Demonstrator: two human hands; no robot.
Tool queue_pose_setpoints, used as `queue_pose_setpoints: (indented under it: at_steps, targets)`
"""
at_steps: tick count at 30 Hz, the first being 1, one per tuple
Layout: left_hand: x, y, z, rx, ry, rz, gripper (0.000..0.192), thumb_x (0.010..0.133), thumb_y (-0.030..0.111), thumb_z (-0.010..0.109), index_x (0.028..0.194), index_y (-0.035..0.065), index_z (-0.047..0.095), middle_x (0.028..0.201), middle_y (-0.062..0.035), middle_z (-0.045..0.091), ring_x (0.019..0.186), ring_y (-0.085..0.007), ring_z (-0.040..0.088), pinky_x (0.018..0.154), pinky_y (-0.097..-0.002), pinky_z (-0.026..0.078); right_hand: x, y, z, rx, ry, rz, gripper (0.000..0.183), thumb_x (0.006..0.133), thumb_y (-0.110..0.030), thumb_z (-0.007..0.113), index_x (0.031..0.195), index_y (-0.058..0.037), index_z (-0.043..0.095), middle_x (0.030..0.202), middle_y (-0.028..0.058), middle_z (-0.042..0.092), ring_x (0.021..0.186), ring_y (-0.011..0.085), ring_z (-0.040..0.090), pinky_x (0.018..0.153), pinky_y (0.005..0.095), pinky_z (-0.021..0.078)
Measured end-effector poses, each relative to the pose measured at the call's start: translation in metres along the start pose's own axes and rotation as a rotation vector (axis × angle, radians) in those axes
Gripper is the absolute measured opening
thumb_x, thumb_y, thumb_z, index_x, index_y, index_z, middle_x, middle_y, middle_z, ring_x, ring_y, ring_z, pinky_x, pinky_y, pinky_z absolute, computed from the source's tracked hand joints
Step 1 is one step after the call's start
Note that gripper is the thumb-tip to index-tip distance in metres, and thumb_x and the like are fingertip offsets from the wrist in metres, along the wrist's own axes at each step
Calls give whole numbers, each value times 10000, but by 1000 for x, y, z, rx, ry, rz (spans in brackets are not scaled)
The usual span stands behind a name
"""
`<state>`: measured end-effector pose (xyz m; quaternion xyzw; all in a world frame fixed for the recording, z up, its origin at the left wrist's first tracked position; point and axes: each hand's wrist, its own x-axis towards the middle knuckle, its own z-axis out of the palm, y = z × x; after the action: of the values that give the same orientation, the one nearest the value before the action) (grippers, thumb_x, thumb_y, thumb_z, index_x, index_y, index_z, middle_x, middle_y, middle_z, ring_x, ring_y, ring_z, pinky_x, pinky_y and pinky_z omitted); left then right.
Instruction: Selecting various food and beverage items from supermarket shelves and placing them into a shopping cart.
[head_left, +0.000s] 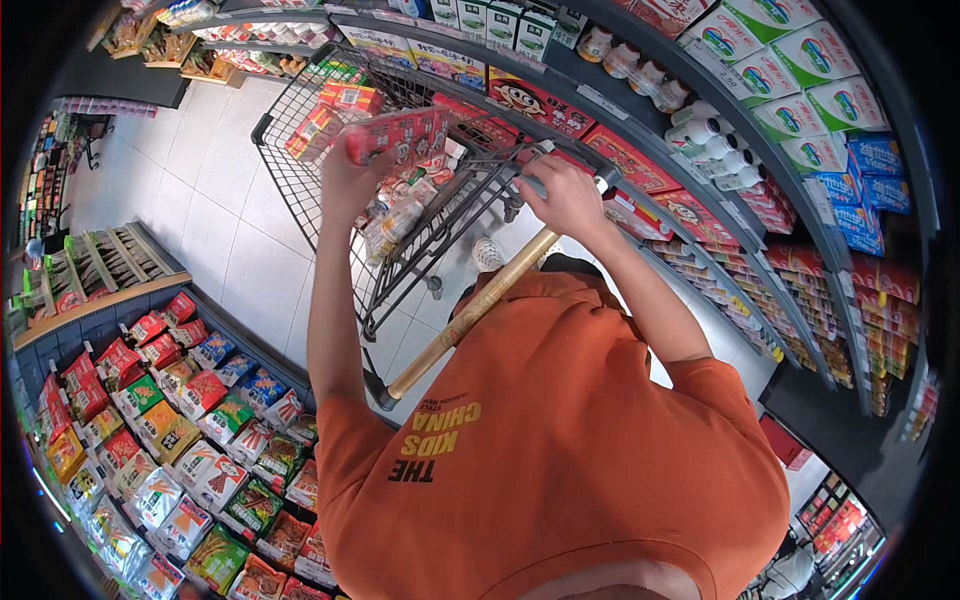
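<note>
A red package with printed cartoon faces (409, 139) is gripped by my left hand (352, 176) above the basket of a wire shopping cart (289, 191). My right hand (562, 195) rests with bent fingers at the right end of the cart's handle bar (487, 304); whether it grips the bar cannot be made out. Inside the cart lie red and yellow boxes (349, 97), a white bottle (403, 219) and several small packs. The left hand's fingertips are partly hidden behind the package.
Shelves with milk cartons (534, 34), white bottles (694, 133), red boxes (630, 157) and blue packs (889, 154) curve along the right. A display of bagged snacks (214, 472) stands at the lower left. Pale floor tiles (247, 259) show between it and the cart.
</note>
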<state>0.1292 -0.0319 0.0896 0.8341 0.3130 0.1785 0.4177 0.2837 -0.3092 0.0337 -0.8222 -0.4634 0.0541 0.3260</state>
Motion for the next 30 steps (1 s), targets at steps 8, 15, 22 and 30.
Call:
queue_pose_setpoints:
  at_steps: [8, 15, 22, 30]
  targets:
    - [53, -166, 87, 383, -220, -5, 509, 789, 304, 733, 1190, 33, 576, 1040, -253, 692, 1002, -436, 656, 856, -499, 516, -1, -6, 1, -12, -28, 84, 253, 885, -278, 620, 875, -35, 690, 867, 137, 688, 845, 356, 665, 742, 478, 539]
    - [62, -206, 136, 555, -375, 26, 565, 872, 463, 678, 1215, 36, 537, 986, -289, 685, 962, -466, 659, 825, -541, 519, -2, -5, 1, 5, -14, 114, 237, 878, -245, 591, 845, -29, 682, 852, 135, 687, 837, 358, 667, 731, 483, 540]
    - [53, -243, 201, 563, -416, 80, 437, 875, 193, 672, 1240, 32, 496, 1023, -304, 670, 1008, -474, 646, 855, -544, 513, -6, 0, 2, -58, -5, 199, 215, 859, -225, 595, 816, -31, 677, 831, 135, 684, 807, 358, 669, 721, 480, 540]
    - [59, -351, 207, 674, -657, 35, 633, 733, 86, 681, 1313, -17, 451, 1091, -314, 655, 1066, -463, 632, 924, -503, 516, -4, -9, 1, -33, 17, 143, 197, 869, -223, 623, 811, -42, 676, 779, 116, 668, 758, 339, 662, 663, 462, 531]
